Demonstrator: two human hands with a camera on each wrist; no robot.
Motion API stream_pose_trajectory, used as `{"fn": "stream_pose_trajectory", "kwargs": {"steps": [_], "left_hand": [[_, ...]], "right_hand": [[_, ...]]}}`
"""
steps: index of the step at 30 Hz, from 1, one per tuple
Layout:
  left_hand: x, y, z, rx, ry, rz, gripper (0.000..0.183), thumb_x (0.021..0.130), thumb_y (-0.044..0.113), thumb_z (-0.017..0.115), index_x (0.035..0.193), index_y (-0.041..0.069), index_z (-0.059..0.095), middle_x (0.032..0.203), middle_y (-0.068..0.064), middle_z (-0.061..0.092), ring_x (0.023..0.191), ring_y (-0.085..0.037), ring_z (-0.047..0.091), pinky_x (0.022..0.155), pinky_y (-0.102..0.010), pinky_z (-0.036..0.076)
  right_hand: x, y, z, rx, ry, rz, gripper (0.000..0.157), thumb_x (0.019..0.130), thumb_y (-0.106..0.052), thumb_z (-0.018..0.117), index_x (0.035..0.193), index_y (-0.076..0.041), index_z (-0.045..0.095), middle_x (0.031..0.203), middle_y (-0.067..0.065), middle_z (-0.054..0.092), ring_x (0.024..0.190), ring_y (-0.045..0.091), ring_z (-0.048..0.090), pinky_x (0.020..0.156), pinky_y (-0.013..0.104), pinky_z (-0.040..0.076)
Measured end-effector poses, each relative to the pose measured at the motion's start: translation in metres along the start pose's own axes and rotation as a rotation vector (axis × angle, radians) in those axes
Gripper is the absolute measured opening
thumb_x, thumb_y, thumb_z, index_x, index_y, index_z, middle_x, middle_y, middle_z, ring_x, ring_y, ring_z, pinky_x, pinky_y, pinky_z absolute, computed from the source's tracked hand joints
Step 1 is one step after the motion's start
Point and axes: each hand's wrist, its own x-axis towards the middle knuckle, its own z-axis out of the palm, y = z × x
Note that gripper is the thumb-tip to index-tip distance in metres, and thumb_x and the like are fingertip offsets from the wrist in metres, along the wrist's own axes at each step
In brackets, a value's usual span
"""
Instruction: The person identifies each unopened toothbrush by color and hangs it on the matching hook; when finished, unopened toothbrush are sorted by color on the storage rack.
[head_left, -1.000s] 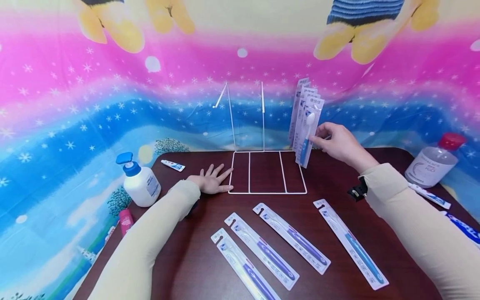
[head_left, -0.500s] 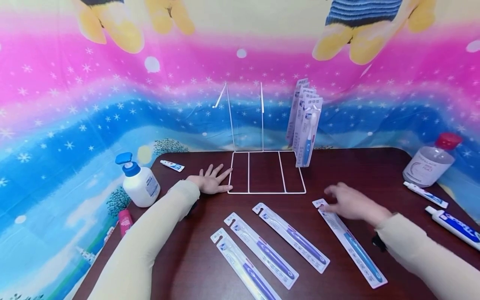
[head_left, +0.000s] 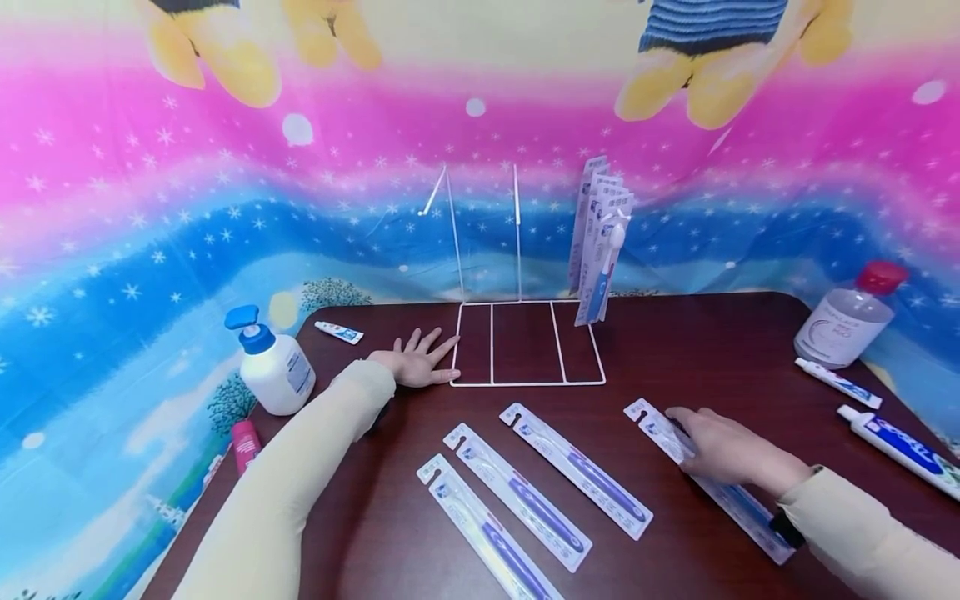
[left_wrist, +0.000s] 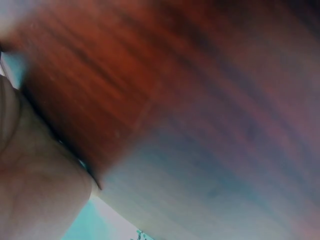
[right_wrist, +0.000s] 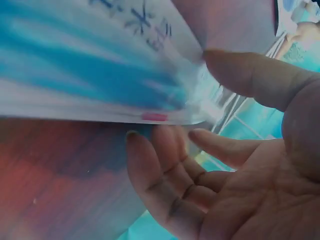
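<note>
My right hand [head_left: 731, 446] holds a packaged toothbrush with a blue handle [head_left: 654, 427] by its long edges, over the right part of the table. In the right wrist view the thumb [right_wrist: 235, 70] is at one edge of the pack and the fingers [right_wrist: 150, 175] at the other. My left hand [head_left: 416, 360] lies spread on the table, fingertips at the left side of a white wire rack [head_left: 527, 384]. Several packaged toothbrushes [head_left: 600, 242] hang from the rack's right side. Blurred table and the base of the left hand [left_wrist: 40, 185] fill the left wrist view.
Packaged toothbrushes with purple handles [head_left: 577, 471] lie in front of the rack. At left stand a pump bottle [head_left: 276, 371] and a pink tube [head_left: 245, 444], with a small tube [head_left: 339, 332] behind. At right are a red-capped bottle [head_left: 843, 327] and toothpaste tubes [head_left: 903, 446].
My right hand has left the hanging toothbrushes, come down toward me and taken hold of the blue-handled packaged toothbrush, whose near end has swung right. The left hand stays in place.
</note>
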Motion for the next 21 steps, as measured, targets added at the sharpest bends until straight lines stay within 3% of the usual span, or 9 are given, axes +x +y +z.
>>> {"fn": "stream_pose_trajectory", "kwargs": {"steps": [3, 8, 12, 16, 21], "left_hand": [[-0.007, 0.005, -0.003, -0.002, 0.007, 0.011, 0.085, 0.077, 0.080, 0.027, 0.144, 0.043, -0.008, 0.153, 0.000, -0.014, 0.136, -0.034, -0.015, 0.102, -0.061, -0.001], [-0.012, 0.007, -0.005, -0.025, 0.015, 0.052, 0.085, 0.079, 0.078, 0.029, 0.146, 0.039, -0.006, 0.153, -0.005, -0.012, 0.135, -0.039, -0.014, 0.099, -0.064, -0.004], [-0.005, 0.002, -0.001, -0.012, 0.016, 0.024, 0.087, 0.074, 0.083, 0.025, 0.144, 0.042, -0.007, 0.153, 0.000, -0.014, 0.136, -0.035, -0.015, 0.100, -0.063, -0.004], [0.003, -0.003, 0.003, -0.009, 0.023, 0.015, 0.087, 0.072, 0.085, 0.024, 0.143, 0.046, -0.009, 0.152, 0.002, -0.015, 0.136, -0.033, -0.017, 0.101, -0.062, -0.003], [0.003, -0.002, 0.003, -0.022, 0.012, 0.005, 0.086, 0.071, 0.085, 0.025, 0.140, 0.049, -0.010, 0.152, 0.004, -0.016, 0.135, -0.032, -0.018, 0.102, -0.061, -0.003]], "right_hand": [[-0.001, 0.004, -0.001, 0.046, 0.011, -0.035, 0.064, 0.069, -0.014, 0.077, 0.124, 0.002, 0.048, 0.103, 0.015, 0.055, 0.088, 0.025, 0.052, 0.073, 0.043, 0.044], [-0.003, 0.002, -0.012, 0.086, 0.031, -0.082, 0.028, 0.075, -0.008, 0.069, 0.099, -0.009, 0.056, 0.086, 0.001, 0.055, 0.075, 0.016, 0.050, 0.065, 0.036, 0.042], [-0.003, -0.004, -0.037, 0.103, 0.137, -0.125, 0.015, 0.081, -0.008, 0.065, 0.091, -0.011, 0.055, 0.074, -0.002, 0.052, 0.065, 0.013, 0.048, 0.056, 0.031, 0.039], [0.000, -0.016, -0.071, 0.177, 0.299, -0.126, 0.015, 0.088, -0.014, 0.062, 0.098, -0.008, 0.053, 0.078, 0.006, 0.060, 0.065, 0.017, 0.055, 0.053, 0.033, 0.044], [0.006, -0.036, -0.111, 0.252, 0.446, -0.112, 0.039, 0.091, -0.030, 0.057, 0.122, -0.006, 0.048, 0.107, 0.020, 0.060, 0.088, 0.034, 0.062, 0.067, 0.049, 0.050]]}}
